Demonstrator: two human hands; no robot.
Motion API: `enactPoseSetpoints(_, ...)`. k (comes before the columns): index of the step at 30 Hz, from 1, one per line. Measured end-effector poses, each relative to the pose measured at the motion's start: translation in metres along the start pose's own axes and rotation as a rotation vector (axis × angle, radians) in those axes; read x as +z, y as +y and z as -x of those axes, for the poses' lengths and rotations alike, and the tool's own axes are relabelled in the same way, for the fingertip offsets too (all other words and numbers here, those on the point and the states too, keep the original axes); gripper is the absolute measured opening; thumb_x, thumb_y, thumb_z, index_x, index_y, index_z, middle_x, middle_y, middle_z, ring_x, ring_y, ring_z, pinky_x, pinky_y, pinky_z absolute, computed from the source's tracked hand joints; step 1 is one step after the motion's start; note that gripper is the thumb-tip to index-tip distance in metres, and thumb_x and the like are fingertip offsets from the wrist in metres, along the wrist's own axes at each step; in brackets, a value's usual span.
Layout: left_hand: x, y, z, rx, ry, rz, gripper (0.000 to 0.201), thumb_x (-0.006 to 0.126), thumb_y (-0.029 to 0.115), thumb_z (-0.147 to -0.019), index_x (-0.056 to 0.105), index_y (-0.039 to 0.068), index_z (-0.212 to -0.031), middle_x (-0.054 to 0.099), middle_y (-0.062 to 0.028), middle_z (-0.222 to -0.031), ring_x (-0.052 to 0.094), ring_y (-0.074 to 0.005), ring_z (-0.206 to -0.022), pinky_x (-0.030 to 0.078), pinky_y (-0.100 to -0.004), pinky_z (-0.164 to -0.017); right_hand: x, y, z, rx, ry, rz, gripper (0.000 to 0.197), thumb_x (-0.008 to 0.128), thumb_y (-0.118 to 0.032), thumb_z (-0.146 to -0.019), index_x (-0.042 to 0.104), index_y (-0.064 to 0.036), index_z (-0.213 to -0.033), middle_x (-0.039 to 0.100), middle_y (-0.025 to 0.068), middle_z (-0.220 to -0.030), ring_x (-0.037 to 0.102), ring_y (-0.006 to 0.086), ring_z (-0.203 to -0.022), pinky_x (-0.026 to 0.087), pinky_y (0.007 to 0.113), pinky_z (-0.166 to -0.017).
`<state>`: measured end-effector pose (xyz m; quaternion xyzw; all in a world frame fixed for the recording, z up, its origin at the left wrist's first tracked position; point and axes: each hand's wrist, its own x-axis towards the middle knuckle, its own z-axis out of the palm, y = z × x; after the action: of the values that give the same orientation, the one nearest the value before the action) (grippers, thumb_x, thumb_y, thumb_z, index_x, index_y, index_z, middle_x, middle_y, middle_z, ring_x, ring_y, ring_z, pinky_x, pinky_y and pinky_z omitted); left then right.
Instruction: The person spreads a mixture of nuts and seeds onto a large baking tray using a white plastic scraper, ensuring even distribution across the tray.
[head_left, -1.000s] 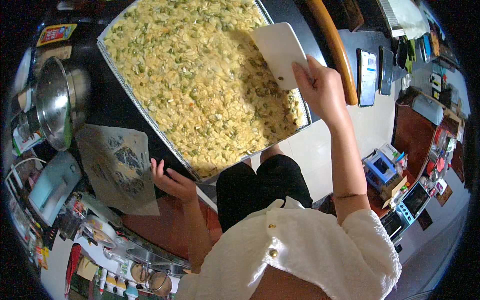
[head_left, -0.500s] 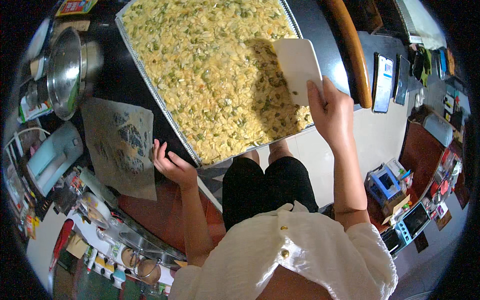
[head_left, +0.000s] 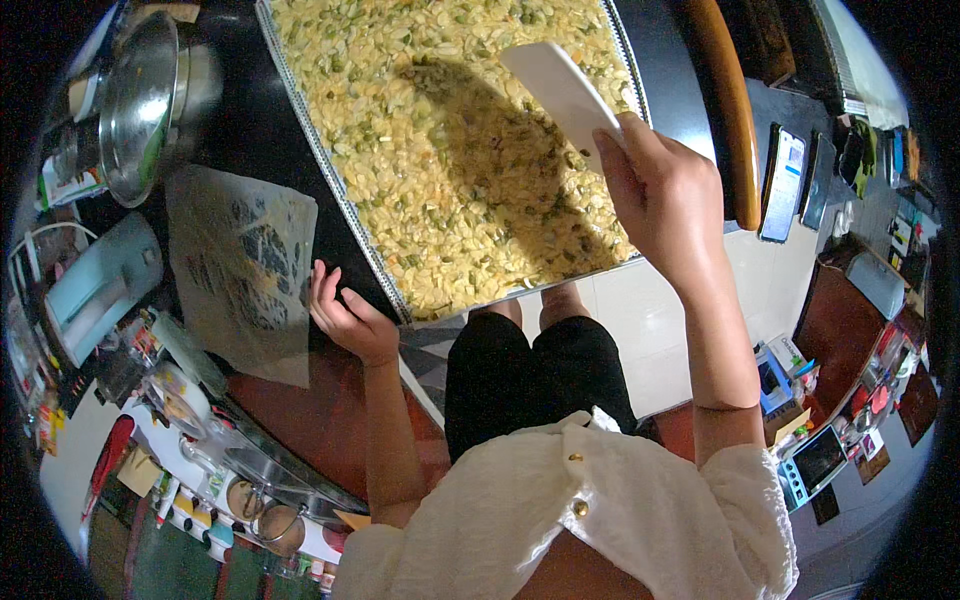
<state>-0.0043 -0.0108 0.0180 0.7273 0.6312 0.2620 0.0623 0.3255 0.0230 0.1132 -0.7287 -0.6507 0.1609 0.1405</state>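
My right hand grips a flat white dough scraper by one end, fingers and thumb closed round it. The scraper is tilted over a layer of sliced nuts and green seeds and casts a long dark shadow on it. This pale, sticky layer fills a shallow rectangular tray with a patterned rim. By the tray's near left corner is my left hand, holding nothing, its fingers apart and slightly bent. Those fingertips are nearest to a used, greasy sheet of baking paper.
A shiny metal bowl stands on the dark counter at the far left, with a pale blue hand mixer nearer. A curved wooden bar runs right of the tray. Beyond it lie two phones, one with a lit screen.
My right hand has lifted the scraper and tipped it more on edge, shifting it to the left. Its shadow on the nut layer has grown longer. My left hand has hardly moved.
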Motion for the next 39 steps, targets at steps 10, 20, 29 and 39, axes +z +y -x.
enactPoseSetpoints(10,-0.001,0.000,0.000,-0.034,-0.015,-0.003,0.024,0.038,0.013,-0.094,0.054,-0.002,-0.105,0.054,-0.0209,-0.122,0.050,-0.0380,-0.112,0.034,-0.0493,-0.099,-0.023,0.000,0.016,0.032,-0.134,-0.348,0.012,0.063,-0.008,-0.082,0.062,0.0005,-0.089,0.059,0.0156,-0.074,0.056,0.0269,-0.058,0.045,0.035,-0.054)
enactPoseSetpoints(20,-0.001,-0.002,-0.003,-0.062,0.005,0.039,0.025,0.039,0.012,-0.093,0.055,-0.001,-0.107,0.054,-0.0196,-0.123,0.049,-0.0368,-0.112,0.033,-0.0462,-0.098,0.029,0.027,-0.004,0.294,-0.188,-0.736,0.016,0.059,-0.010,-0.088,0.059,0.0033,-0.098,0.063,0.0083,-0.079,0.051,0.0071,-0.074,0.046,0.028,-0.064)
enactPoseSetpoints(29,0.000,-0.008,0.002,-0.034,0.023,0.035,0.024,0.038,0.013,-0.095,0.054,0.001,-0.107,0.054,-0.0178,-0.123,0.050,-0.0355,-0.113,0.033,-0.0458,-0.098,0.025,-0.023,-0.049,-0.370,0.088,0.053,0.034,0.062,-0.007,-0.080,0.060,-0.0136,-0.114,0.055,0.0090,-0.082,0.055,0.0304,-0.068,0.048,0.040,-0.060)
enactPoseSetpoints(39,-0.009,-0.009,0.004,-0.038,0.010,0.006,0.020,0.043,0.006,-0.091,0.055,0.001,-0.106,0.054,-0.0196,-0.123,0.050,-0.0366,-0.114,0.034,-0.0447,-0.100,-0.002,-0.023,-0.016,-0.287,-0.449,-0.414,0.022,0.064,-0.005,-0.077,0.068,-0.0070,-0.098,0.057,0.0118,-0.075,0.054,0.0289,-0.069,0.046,0.036,-0.064)
